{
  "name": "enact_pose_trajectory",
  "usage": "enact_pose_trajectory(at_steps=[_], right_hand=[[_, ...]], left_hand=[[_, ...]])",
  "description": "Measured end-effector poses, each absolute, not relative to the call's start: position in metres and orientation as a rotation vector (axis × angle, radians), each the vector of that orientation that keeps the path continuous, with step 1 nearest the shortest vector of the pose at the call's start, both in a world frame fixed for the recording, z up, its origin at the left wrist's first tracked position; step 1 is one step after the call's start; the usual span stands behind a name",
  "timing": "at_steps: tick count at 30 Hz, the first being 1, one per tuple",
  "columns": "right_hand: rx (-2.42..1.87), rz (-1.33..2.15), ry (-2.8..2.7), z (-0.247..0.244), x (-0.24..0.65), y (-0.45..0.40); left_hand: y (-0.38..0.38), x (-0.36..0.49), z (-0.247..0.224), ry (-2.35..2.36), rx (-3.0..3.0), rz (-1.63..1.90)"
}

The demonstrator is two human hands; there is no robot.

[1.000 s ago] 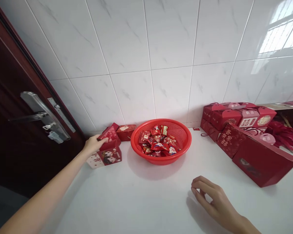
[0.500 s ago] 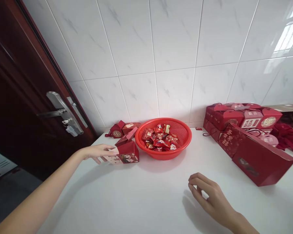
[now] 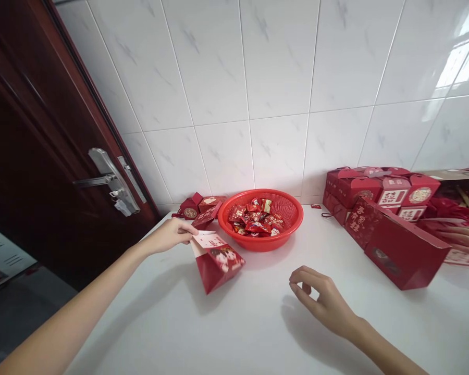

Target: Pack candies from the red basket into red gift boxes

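Observation:
My left hand (image 3: 172, 234) pinches the pale flap of a red paper candy box (image 3: 221, 263). The box hangs tilted above the white table, its side printed with cartoon figures. My right hand (image 3: 316, 294) hovers over the table to the right, thumb and forefinger tips close together and nothing visible between them. Between and beyond my hands stands a red plastic basket (image 3: 260, 245) that holds red-wrapped candies (image 3: 258, 221). Behind the held box, beside the basket, lies another red box with a raised flap (image 3: 206, 216).
Small red boxes (image 3: 189, 207) sit against the tiled wall. Stacked red gift boxes (image 3: 352, 185) stand at the right, with a large open red box (image 3: 408, 252) before them. Another person's hand (image 3: 467, 239) is over a box at the right edge. A dark door (image 3: 35, 130) borders the left.
My left hand has gripped the candy box and lifted and tilted it toward me. My right hand has shifted slightly left in view. Another person's hand has appeared at the right edge.

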State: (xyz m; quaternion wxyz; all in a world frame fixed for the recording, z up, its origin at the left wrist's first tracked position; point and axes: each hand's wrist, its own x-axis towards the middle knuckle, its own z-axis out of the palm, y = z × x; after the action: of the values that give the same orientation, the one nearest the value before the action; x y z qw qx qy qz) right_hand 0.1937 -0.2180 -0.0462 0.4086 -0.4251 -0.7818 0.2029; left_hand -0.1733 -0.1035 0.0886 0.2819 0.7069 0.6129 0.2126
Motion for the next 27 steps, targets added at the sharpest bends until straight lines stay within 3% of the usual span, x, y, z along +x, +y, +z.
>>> enact_pose_trajectory(at_steps=[9, 16, 22, 27], right_hand=[[-0.98, 0.868, -1.739, 0.004, 0.178, -0.173], [-0.957, 1.037, -1.467, 0.02, 0.172, -0.162], [-0.974, 1.114, -1.511, 0.002, 0.172, -0.161], [-0.97, 1.247, -1.422, -0.005, 0.163, -0.166]], left_hand=[[-0.145, -0.094, 0.092, 1.155, 2.26, 0.918], [-0.135, -0.065, 0.063, 0.835, 2.354, 1.276], [-0.128, -0.063, 0.037, 0.971, 2.065, 1.266], [-0.129, -0.07, 0.035, 1.097, 1.702, 0.976]])
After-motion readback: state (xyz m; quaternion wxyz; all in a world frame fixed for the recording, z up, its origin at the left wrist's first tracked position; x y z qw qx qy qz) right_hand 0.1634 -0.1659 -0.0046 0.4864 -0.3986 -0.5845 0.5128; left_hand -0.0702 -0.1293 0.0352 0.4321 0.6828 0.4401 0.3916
